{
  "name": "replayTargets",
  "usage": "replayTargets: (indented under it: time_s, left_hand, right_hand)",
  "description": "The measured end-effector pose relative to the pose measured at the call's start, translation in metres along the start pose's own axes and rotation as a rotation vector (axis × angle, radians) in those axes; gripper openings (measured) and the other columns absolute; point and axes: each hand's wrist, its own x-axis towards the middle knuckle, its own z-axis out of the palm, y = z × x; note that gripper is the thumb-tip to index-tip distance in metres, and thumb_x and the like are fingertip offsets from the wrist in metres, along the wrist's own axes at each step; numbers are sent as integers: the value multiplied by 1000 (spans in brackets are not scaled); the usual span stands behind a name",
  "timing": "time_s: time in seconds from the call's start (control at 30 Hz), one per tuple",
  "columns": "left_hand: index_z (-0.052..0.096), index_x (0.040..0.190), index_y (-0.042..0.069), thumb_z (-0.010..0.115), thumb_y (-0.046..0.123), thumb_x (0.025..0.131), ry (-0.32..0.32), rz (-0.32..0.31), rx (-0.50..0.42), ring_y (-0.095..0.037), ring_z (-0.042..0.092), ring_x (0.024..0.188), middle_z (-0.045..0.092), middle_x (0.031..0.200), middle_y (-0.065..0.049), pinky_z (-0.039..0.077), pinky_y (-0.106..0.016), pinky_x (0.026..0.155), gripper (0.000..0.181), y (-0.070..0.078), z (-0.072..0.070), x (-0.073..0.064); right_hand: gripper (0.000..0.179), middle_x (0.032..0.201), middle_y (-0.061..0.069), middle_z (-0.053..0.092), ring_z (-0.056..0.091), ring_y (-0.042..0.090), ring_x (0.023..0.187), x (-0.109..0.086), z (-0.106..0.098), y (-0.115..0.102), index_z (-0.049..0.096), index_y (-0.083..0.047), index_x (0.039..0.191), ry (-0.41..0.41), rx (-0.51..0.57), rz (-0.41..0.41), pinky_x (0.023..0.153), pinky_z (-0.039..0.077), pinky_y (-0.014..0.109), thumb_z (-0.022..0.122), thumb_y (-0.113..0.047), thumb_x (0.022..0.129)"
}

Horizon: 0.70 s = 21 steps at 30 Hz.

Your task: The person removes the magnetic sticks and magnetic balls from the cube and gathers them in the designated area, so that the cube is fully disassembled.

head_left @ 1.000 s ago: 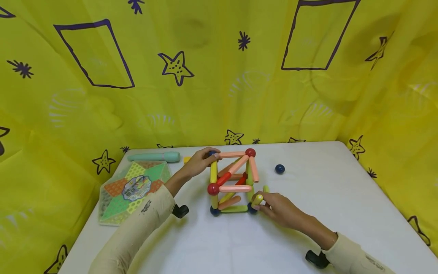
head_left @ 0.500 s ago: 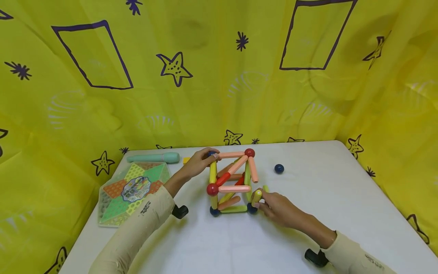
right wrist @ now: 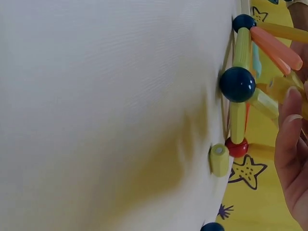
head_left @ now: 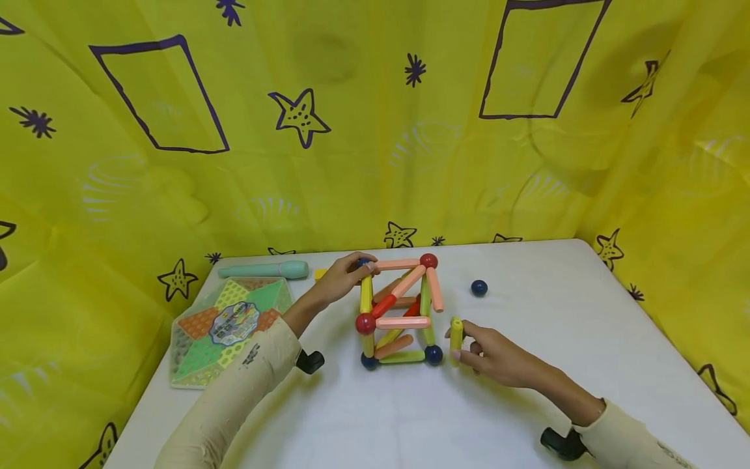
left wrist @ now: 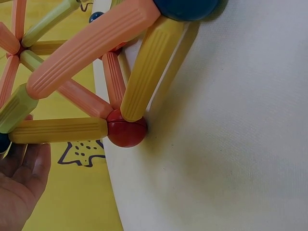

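A cube-like frame of magnetic sticks and balls [head_left: 403,322] stands on the table, with pink, yellow, green and red sticks between red and blue balls. My left hand [head_left: 340,279] grips the blue ball [head_left: 364,263] at its upper back left corner. Beside the lower front right blue ball [head_left: 433,355], my right hand [head_left: 498,355] pinches a yellow magnetic stick [head_left: 456,342] between thumb and fingers, held upright and apart from the frame. In the right wrist view the thumb and fingers [right wrist: 291,144] are around the yellow stick, and a loose green stick [right wrist: 219,161] lies on the table.
A loose blue ball [head_left: 479,288] rests at the back right. To the left lies a clear case with a coloured label [head_left: 234,322], with a teal stick-like object [head_left: 263,269] behind it. Yellow patterned cloth [head_left: 375,163] hangs around the white table [head_left: 375,423].
My right hand has moved slightly right with the yellow stick, away from the lower right blue ball, and the stick now stands more upright. The left hand keeps its place on the frame.
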Motion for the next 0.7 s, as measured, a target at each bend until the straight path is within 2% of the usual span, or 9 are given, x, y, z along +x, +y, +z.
replayTargets:
  time_s: [0.1,0.17,0.23,0.37,0.5,0.6,0.7]
  left_hand:
    - [53,137,8,47,28,108,-4,-4,9,-27,61,123,66,127,-12,49,-41,100,36,0,0,0]
    - [53,137,8,47,29,108,-5,-4,15,-26,61,123,66,127,-11,49,-40,99,36,-1,-1,0]
    - [53,137,8,47,29,108,-4,-1,19,-26,61,122,66,127,-11,50,-40,98,36,-1,-1,1]
    - [53,136,8,47,29,108,-3,6,24,-26,61,122,67,126,-12,49,-39,97,36,-1,-1,1]
    - [52,137,8,46,29,108,-9,8,19,-26,61,123,66,127,-12,49,-38,96,36,-1,-1,1]
    - [52,138,7,46,29,108,-15,12,8,-27,61,124,66,127,-13,50,-37,96,37,0,-2,0]
    - [51,138,6,45,28,108,-22,17,0,-29,60,125,65,128,-15,49,-38,96,37,1,-3,-1]
  right_hand:
    - [66,89,8,63,54,8,57,-8,-2,2,27,-4,150,-3,52,38,53,48,26,65,-24,99]
    - [75,89,6,62,54,8,56,-14,-3,3,18,-7,154,-14,78,45,54,49,26,65,-25,99]
    - [74,83,3,62,52,6,55,-19,-4,5,20,-8,154,-37,92,45,53,47,26,66,-26,99]
    - [63,79,-1,59,49,2,54,-29,-4,11,34,-2,147,-91,112,46,51,45,23,67,-23,98]
    - [69,79,-2,59,46,1,55,-35,-2,19,38,-2,143,-136,118,78,51,41,20,77,-23,90]
    - [66,79,-4,60,46,0,55,-36,2,25,44,-2,136,-150,82,46,52,41,19,82,-21,84]
    - [52,78,-6,61,47,-1,55,-34,6,26,51,0,127,-129,32,8,53,42,19,78,-15,86]
